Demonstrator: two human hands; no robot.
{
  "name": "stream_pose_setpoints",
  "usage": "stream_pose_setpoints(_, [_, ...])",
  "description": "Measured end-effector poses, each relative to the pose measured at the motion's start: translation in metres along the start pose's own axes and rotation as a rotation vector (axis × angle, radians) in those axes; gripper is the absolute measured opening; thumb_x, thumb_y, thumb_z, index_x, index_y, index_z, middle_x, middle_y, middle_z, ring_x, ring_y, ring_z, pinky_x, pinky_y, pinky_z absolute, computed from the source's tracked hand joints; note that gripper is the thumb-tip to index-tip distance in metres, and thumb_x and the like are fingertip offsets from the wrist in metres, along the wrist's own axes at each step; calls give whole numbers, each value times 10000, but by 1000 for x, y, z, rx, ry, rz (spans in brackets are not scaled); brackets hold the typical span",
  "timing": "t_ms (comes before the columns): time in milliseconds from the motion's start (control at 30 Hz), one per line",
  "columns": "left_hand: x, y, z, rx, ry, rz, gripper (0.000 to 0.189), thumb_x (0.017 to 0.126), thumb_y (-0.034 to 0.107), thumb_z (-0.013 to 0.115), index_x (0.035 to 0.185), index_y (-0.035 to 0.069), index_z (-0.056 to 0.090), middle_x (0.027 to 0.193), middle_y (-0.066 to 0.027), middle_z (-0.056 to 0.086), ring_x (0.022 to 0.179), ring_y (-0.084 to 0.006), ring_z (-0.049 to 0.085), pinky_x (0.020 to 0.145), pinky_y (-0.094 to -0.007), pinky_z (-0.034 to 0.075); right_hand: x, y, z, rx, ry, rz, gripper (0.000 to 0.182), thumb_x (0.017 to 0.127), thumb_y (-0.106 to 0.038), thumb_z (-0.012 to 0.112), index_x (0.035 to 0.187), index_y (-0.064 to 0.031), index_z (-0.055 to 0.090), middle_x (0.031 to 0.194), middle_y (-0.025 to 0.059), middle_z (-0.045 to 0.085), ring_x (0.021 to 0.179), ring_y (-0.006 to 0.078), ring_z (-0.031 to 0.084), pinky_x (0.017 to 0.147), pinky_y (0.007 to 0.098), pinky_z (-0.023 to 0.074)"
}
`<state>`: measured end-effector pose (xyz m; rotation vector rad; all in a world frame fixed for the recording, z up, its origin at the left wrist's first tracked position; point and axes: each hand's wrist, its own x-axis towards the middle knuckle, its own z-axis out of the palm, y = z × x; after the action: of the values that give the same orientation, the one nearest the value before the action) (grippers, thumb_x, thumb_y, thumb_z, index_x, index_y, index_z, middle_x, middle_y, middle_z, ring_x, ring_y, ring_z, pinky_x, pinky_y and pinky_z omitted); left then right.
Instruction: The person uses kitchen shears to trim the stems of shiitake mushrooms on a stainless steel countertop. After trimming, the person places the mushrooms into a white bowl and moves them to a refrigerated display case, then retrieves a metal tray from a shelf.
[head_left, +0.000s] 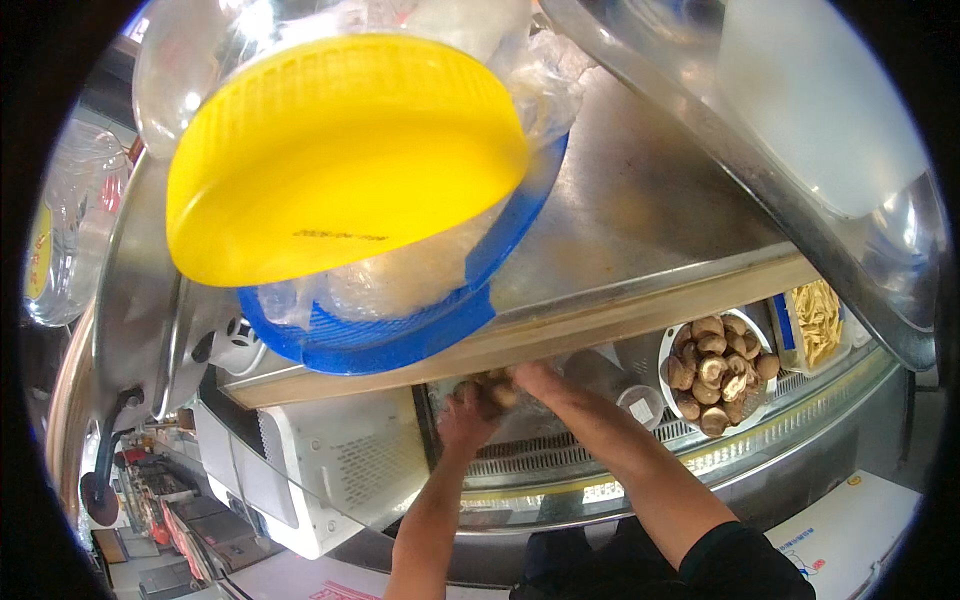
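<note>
Both hands reach into a refrigerated display case below a steel shelf. My left hand (466, 420) is curled against a clump of brown, round things (495, 394), which look like mushrooms. At the far side of the clump is my right hand (534, 379), its fingers partly hidden by the shelf's edge and blurred. To the right, a white colander (667, 367) is heaped with brown shiitake mushrooms (709, 375), several showing pale undersides. A clear round container (640, 406) with a white label sits between my right forearm and the colander.
Overhead, a large yellow lid (352, 172) on a clear jar and a blue basket (375, 352) jut past the steel shelf (637, 180). A white perforated unit (352, 465) stands left. A tub of yellowish strips (816, 322) lies far right. Curved glass (750, 469) borders the near side.
</note>
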<state>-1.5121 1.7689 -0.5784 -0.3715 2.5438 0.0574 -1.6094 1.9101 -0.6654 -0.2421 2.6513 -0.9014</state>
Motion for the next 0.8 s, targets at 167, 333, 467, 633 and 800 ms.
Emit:
stream_pose_setpoints(167, [4,1,0,-15,18,-26,948,703,598,715,1481,217,331,1371,-297,414,1107,-488,572,890,-539,503,-13,18,0,-263,159,-217,474,916,-170,563,1388,-167,517,1202,204,622,993,368,641,931,542,494])
stream_pose_setpoints(333, [39,-13,4,-159,-100,59,907,753,555,685,1467,136,312,1359,-323,426,1150,-489,552,925,-540,487,-30,6,-71,-173,-134,-101,616,867,-236,641,1449,-211,439,1226,243,577,1119,438,574,965,576,470])
stream_pose_setpoints(467, [54,-33,30,-314,-165,-167,914,811,508,640,1490,71,214,1360,-322,466,1222,-457,514,980,-545,447,-105,-8,-222,-72,-128,19,687,778,-379,744,1392,-223,479,1274,269,510,1108,426,583,850,497,541])
stream_pose_setpoints(633, [45,-45,39,-261,-115,-201,873,840,448,591,1506,69,173,1347,-331,486,1228,-470,501,1007,-541,424,-235,133,-307,-120,222,94,684,710,-344,800,1317,-187,528,1290,249,493,1031,397,626,863,424,556])
stream_pose_setpoints(800, [53,-56,46,-205,-142,-90,839,829,418,632,1485,99,218,1239,-309,580,1126,-486,567,952,-528,459,-296,234,-298,-35,145,325,826,691,-303,795,1419,-238,409,1421,229,363,1042,419,622,875,465,549])
